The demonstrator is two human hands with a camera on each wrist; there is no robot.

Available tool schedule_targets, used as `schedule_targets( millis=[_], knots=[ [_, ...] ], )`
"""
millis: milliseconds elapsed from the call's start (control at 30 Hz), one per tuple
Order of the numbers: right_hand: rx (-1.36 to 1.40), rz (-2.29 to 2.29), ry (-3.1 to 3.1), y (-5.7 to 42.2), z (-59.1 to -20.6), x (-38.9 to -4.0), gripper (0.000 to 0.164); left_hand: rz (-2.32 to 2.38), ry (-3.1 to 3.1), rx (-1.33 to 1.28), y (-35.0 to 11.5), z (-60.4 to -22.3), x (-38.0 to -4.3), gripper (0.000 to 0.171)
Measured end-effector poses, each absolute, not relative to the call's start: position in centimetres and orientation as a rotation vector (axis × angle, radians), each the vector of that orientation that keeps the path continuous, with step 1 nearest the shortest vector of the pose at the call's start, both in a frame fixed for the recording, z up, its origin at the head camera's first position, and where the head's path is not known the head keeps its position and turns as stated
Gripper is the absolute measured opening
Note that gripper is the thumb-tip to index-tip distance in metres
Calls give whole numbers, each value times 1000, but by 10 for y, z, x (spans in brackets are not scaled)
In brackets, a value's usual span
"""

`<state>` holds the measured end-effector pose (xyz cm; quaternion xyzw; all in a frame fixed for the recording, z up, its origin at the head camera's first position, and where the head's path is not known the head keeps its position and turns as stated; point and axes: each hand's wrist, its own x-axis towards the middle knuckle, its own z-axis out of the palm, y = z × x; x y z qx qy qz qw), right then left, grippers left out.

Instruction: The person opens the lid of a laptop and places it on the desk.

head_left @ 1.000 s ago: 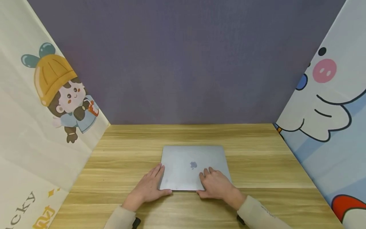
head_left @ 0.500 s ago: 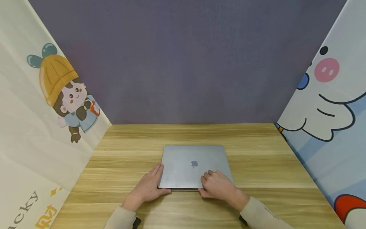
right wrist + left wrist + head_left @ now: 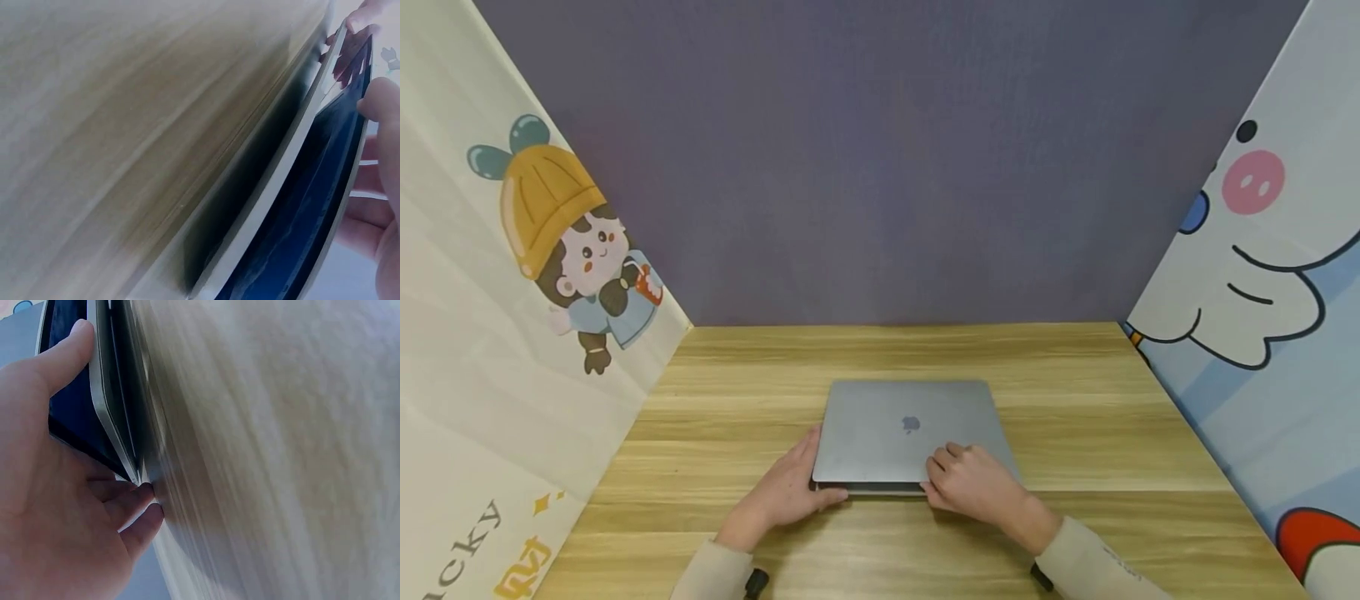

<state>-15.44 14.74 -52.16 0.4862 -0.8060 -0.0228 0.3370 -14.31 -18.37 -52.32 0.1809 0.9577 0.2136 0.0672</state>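
Observation:
A grey laptop (image 3: 880, 433) with an apple logo lies on the wooden table, its lid raised slightly at the front. My right hand (image 3: 973, 483) pinches the lid's front edge, thumb beneath and bent fingers on top. At the front left corner my left hand (image 3: 786, 492) rests with fairly straight fingers along the side. In the left wrist view, its thumb (image 3: 72, 353) lies on the edge of the laptop's base. The right wrist view shows the dark blue screen (image 3: 300, 206) through the narrow gap; the keyboard is hidden.
The wooden table (image 3: 715, 400) extends around the laptop on all sides. A dark grey panel (image 3: 895, 167) stands behind it. Cartoon-printed sheets hang at the left (image 3: 445, 333) and right (image 3: 1315, 400).
The lid's front edge has risen with my right hand, opening a dark gap above the base. My left hand has stayed almost in place at the corner.

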Motion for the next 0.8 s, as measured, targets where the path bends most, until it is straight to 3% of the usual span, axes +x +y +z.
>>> schedule_targets(
  millis=[200,633,800],
  knots=[
    [1249,-41,-2097,147,-517,-155,24,630,2883,664,-183,-525,-143,107],
    [1241,100,-2090,148,-504,-163,16,470,2891,610,-178,-524,-139,99],
    [1223,128,-2041,149,-497,-167,22,427,2916,613,-176,-525,-139,98]
  ],
)
